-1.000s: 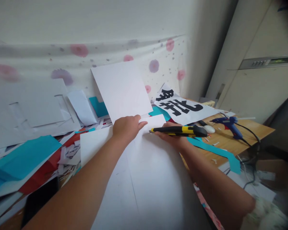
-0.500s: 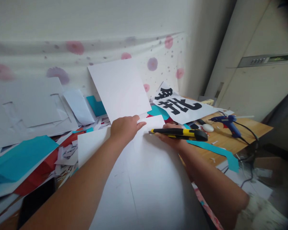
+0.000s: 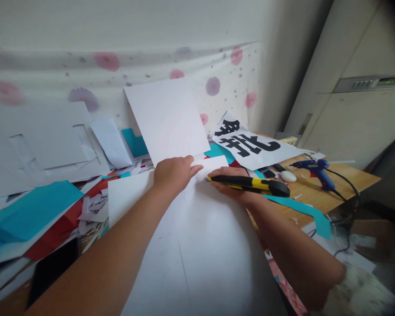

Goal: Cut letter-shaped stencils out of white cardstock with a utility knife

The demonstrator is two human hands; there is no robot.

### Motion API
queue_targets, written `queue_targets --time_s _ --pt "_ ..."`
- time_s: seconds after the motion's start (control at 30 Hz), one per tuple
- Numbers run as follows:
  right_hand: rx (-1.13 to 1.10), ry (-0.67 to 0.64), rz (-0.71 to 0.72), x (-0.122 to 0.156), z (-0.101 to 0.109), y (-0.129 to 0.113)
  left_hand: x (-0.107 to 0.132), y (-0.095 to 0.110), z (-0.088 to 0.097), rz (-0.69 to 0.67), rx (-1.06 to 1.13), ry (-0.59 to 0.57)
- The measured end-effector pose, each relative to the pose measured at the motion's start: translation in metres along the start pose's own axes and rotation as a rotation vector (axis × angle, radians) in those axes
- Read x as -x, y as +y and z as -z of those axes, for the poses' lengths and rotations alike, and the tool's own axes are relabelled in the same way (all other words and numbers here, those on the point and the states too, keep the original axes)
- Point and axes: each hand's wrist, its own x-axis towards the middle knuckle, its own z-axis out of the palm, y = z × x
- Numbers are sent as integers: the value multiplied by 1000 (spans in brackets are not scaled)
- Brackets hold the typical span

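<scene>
A large white paperboard sheet point(image 3: 213, 245) stretches toward me beneath both arms, with a thin dark line running along it. Near its far edge, my left hand point(image 3: 173, 176) is closed on the board, thumb lying on top; its other fingers are mostly hidden. My right hand point(image 3: 230, 182) rests at the far right edge of the same sheet and holds a black and yellow utility knife point(image 3: 246, 183). The knife lies across the hand, its tip pointing left toward my left thumb. Another white panel point(image 3: 167, 123) leans upright just behind my left hand.
White and teal paper scraps point(image 3: 36, 199) crowd the left side beside a dark flat device point(image 3: 54, 267). Right of the hands lie a sheet with black characters point(image 3: 246, 142), a blue glue gun point(image 3: 316, 172) with its cable, and a teal strip point(image 3: 303, 208) on the wooden table point(image 3: 352, 180).
The view has shifted slightly, so everything sits a little further right. Both hands keep their hold, and the knife stays in nearly the same place over the board.
</scene>
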Motion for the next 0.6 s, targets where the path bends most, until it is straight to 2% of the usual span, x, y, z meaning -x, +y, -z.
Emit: queue_targets --time_s 0.1,0.33,0.6 --pt "110 -94 54 0 -2 10 0 1 0 -3 16 0" --pt "225 -112 105 4 -1 25 0 2 1 8 42 -35" --pt "124 -38 -9 6 -1 24 -3 1 -4 10 43 -35"
